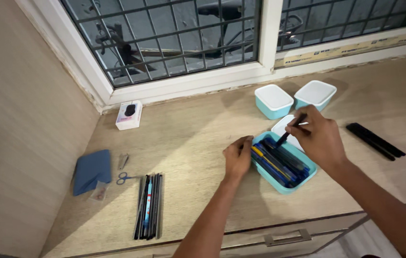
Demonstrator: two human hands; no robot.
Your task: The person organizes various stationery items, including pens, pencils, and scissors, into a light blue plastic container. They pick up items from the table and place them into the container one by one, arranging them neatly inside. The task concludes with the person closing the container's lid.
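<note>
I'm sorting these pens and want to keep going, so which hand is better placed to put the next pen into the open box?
Probably the right hand: it already grips a dark pen directly over the open teal box. The left hand only touches the box's near edge.
</note>
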